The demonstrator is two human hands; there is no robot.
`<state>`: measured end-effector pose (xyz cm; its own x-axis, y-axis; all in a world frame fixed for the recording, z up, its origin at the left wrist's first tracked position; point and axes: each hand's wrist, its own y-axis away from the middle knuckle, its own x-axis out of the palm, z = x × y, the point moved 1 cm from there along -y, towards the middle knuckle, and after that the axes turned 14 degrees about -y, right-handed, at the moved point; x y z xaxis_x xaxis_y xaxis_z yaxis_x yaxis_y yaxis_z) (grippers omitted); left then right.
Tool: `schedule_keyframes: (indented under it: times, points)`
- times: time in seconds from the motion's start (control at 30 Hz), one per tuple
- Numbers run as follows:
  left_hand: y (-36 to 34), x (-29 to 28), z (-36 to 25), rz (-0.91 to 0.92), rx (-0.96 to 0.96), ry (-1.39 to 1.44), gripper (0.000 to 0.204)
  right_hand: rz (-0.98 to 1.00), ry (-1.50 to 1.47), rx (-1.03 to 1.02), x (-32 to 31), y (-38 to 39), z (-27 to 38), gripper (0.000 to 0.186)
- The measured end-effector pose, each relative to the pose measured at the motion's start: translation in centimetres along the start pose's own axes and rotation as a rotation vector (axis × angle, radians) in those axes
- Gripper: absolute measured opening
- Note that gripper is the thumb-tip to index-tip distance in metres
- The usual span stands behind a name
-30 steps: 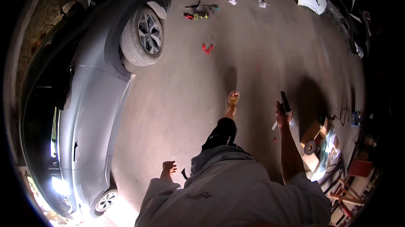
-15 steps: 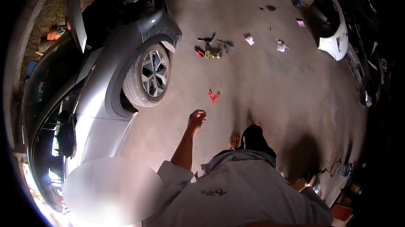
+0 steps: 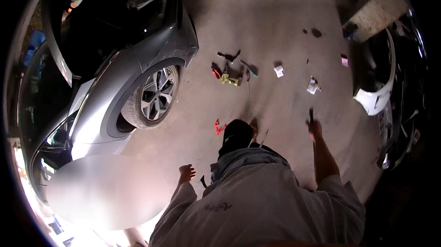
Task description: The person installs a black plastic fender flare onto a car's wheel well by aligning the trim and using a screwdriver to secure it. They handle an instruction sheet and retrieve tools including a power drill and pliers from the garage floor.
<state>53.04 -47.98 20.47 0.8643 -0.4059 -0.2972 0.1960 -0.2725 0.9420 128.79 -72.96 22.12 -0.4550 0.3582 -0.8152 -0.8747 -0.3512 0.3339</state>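
1. Background: dim grey floor.
2. Observed dark narrow object, right of centre, gripped at one end by right hand, probably for carrying.
3. Saw left hand, lower left of centre, loosely spread, apparently empty.
4. Noted yellow-green tool, upper centre, perhaps grouped for access.

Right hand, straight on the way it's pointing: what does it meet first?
In the picture, roughly the small, white, packet-like scrap on the grey floor, beyond the dark, narrow object in the right hand. Depth is unclear; the hand looks raised and might pass over it.
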Motion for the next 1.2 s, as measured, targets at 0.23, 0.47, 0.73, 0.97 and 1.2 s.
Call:
schedule_keyframes:
  times: [0.23,0.47,0.73,0.97,1.2]
  points:
    - [-6.5,7.4,-11.3,0.014,-0.113,0.206,0.037,0.083,-0.617,-0.292,-5.2,-16.8,32.8,0.03]
    - [-2.4,16.6,-35.0,0.009,0.491,0.151,0.037,0.47,-0.029,-0.477,-2.3,-20.4,41.6,0.048]
    - [2.2,18.9,-31.0,-0.175,0.113,0.469,0.042,0.573,0.2,-0.701,5.3,-34.9,48.3,0.033]
    - [12.5,34.9,-22.6,-0.491,-0.286,0.991,0.027,0.846,0.557,-0.293,13.1,-48.6,53.4,0.061]
    - [17.1,52.8,-34.6,-0.44,-0.425,1.133,0.032,1.101,0.911,-0.888,20.6,-44.7,68.9,0.043]
